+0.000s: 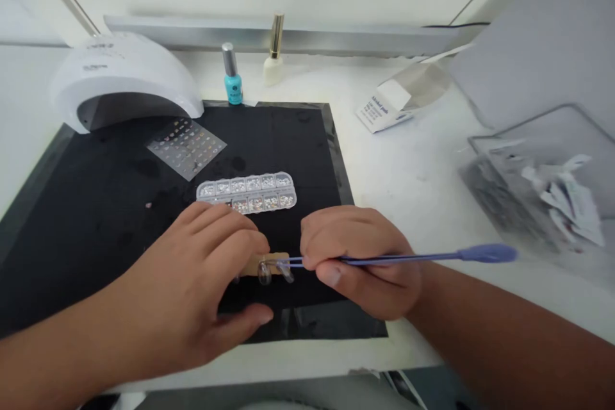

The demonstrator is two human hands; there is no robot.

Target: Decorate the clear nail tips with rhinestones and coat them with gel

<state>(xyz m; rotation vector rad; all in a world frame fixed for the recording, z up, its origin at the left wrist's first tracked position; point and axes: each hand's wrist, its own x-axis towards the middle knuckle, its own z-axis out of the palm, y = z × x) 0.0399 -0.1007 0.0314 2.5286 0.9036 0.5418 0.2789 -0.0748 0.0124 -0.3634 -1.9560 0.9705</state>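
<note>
Purple tweezers [408,259] are pinched in my right hand [362,259], their tips pointing left over a tan strip [279,257]. Clear nail tips stand along the strip's near side, one clear nail tip [264,273] right at the tweezer points. Whether the points grip anything is too small to tell. My left hand [211,269] is open, with its fingers at the strip's left end and its thumb held apart, nearer me. Part of the strip is hidden beneath those fingers. Just beyond lies a clear compartment case [254,193] of small shiny rhinestones.
A sticker sheet [187,146] lies on the black mat [96,205]. Behind stand a white nail lamp [129,64], a turquoise polish bottle [233,84] and a cream polish bottle [273,67]. To the right are an opened alcohol-pad box [384,106] and a clear bin [509,198] with packets.
</note>
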